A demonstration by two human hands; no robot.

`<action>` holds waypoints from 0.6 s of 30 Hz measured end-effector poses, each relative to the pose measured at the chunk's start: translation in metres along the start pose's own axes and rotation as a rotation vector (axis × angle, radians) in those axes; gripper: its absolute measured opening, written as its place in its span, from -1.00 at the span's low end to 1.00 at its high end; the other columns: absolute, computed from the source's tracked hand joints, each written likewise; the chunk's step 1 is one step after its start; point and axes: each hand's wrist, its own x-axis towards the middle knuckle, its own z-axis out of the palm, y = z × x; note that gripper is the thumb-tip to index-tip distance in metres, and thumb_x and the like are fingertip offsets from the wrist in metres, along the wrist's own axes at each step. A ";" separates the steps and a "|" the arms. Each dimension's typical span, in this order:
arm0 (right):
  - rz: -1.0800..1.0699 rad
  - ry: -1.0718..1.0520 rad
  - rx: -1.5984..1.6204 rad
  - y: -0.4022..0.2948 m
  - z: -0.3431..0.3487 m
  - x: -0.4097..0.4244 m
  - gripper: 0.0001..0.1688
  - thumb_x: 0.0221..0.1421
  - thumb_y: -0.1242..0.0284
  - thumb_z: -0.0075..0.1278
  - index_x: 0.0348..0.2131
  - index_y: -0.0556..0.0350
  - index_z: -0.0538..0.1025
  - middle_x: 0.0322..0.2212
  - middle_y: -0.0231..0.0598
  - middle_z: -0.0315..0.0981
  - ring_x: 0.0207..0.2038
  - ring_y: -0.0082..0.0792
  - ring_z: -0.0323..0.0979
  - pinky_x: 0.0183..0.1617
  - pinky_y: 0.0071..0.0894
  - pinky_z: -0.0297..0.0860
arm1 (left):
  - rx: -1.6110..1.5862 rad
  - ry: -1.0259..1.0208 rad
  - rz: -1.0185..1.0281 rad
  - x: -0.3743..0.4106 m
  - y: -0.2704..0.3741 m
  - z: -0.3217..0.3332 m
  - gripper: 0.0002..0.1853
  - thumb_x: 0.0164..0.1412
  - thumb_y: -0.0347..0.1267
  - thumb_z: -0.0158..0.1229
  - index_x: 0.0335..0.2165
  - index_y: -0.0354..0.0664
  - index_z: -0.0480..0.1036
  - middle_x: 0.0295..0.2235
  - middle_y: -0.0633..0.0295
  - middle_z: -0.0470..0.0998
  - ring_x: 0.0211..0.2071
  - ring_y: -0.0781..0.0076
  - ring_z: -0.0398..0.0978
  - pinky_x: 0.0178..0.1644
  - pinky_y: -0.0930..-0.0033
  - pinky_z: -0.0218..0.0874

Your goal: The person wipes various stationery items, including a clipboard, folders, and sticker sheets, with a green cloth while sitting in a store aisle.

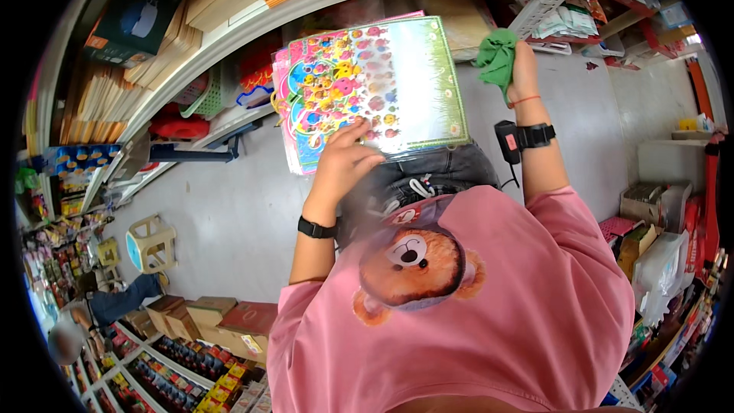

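My left hand [348, 155] rests on a stack of cartoon-printed sheets [344, 80] in glossy clear plastic. Its fingers and thumb lie on the upper face near the edge closest to me. Small colourful characters cover the left part of the top sheet, and a grass-and-daisy border [444, 86] runs along its right side. Glare whitens the area between them. Off to the right of the stack, my right hand [523, 71] grips a crumpled green cloth [498, 56]. My dark trousers [453, 169] show just below the sheets.
Ahead is a white metal shelf [321, 3] stacked with paper envelopes, its perforated upright [553, 3] on the right. A plastic stool [152, 244] stands on the grey floor [229, 212] at left. Cardboard boxes [215, 318] lie behind it; another person [109, 307] is at far left.
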 end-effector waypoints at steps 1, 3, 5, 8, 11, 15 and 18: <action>0.018 0.014 -0.042 0.009 -0.007 0.004 -0.76 0.15 0.43 -0.10 -0.29 0.26 0.49 -0.39 -0.29 0.49 -0.39 -0.51 0.44 -0.29 -0.50 0.39 | -0.054 -0.046 -0.025 0.000 -0.004 0.002 -0.88 -0.11 -0.41 0.33 -0.49 -0.17 0.59 -0.10 0.11 0.53 0.00 0.11 0.39 0.06 0.17 0.18; 0.106 0.034 -0.187 0.027 -0.013 0.000 -0.72 0.17 0.34 -0.05 -0.29 0.24 0.49 -0.40 -0.31 0.49 -0.40 -0.52 0.44 -0.29 -0.52 0.39 | -0.020 -0.006 -0.095 0.002 -0.013 -0.005 -0.84 -0.11 -0.36 0.34 -0.46 -0.16 0.59 -0.05 0.06 0.49 0.03 0.07 0.37 0.11 0.11 0.14; 0.219 0.026 -0.317 0.034 -0.016 -0.008 -0.67 0.17 0.28 0.01 -0.28 0.23 0.50 -0.40 -0.32 0.49 -0.39 -0.53 0.44 -0.29 -0.54 0.38 | 0.089 0.091 -0.144 0.008 -0.017 -0.015 -0.80 -0.11 -0.34 0.34 -0.42 -0.14 0.59 -0.02 0.01 0.46 0.06 0.04 0.35 0.12 0.10 0.14; 0.354 -0.048 -0.485 0.039 0.004 -0.015 -0.68 0.13 0.30 0.08 -0.25 0.23 0.50 -0.39 -0.33 0.48 -0.38 -0.59 0.42 -0.29 -0.58 0.36 | 0.342 0.065 -0.250 0.008 -0.027 -0.020 -0.36 -0.22 -0.17 0.42 -0.09 -0.07 0.47 0.11 -0.15 0.29 0.14 -0.09 0.22 0.17 0.03 0.06; 0.381 -0.273 -0.374 0.028 0.024 -0.021 -0.70 0.12 0.33 0.10 -0.28 0.22 0.49 -0.28 -0.28 0.49 -0.31 -0.59 0.40 -0.23 -0.58 0.35 | 0.517 -0.025 -0.394 -0.010 -0.051 -0.014 -0.08 -0.28 -0.03 0.43 0.10 -0.03 0.30 0.15 -0.26 0.18 0.19 -0.26 0.09 0.20 -0.09 -0.04; 0.288 -0.486 -0.530 0.021 0.033 -0.015 -0.81 0.07 0.44 0.09 -0.41 0.22 0.43 0.00 -0.16 0.38 -0.14 -0.56 0.33 -0.07 -0.50 0.31 | 0.531 0.013 -0.473 -0.017 -0.059 -0.008 -0.05 -0.24 0.00 0.40 0.12 -0.12 0.25 0.16 -0.35 0.11 0.19 -0.36 0.03 0.20 -0.13 -0.03; 0.098 -0.600 -0.685 0.019 0.034 -0.011 -0.82 0.03 0.52 0.08 -0.44 0.20 0.36 -0.04 -0.14 0.41 -0.09 -0.49 0.34 -0.01 -0.47 0.28 | 0.503 0.098 -0.528 -0.017 -0.063 -0.007 -0.02 -0.21 -0.04 0.41 0.12 -0.30 0.19 0.14 -0.47 0.07 0.19 -0.39 0.02 0.20 -0.04 0.00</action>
